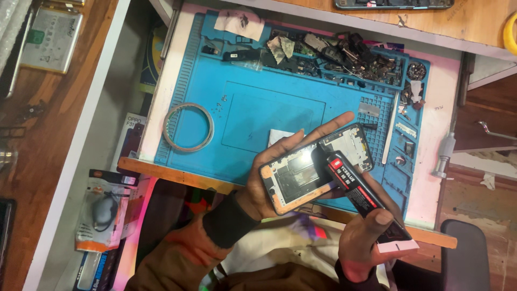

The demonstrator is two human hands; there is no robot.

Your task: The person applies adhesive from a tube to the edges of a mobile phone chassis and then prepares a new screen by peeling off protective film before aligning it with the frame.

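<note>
My left hand (274, 172) holds an opened phone frame (318, 167) from below, its inside facing up, over the near edge of a blue repair mat (242, 108). My right hand (369, 237) grips a black glue tube with a red label (358, 191). The tube's black tip rests on the upper middle of the phone frame. A small white square piece (277, 136) lies on the mat just behind my left fingers.
A coil of thin tape (188, 127) lies on the mat's left side. Several loose phone parts and screws fill the mat's back trays (334, 54). A tool with a metal handle (444, 153) lies at the right. Packaged items (102, 210) hang at lower left.
</note>
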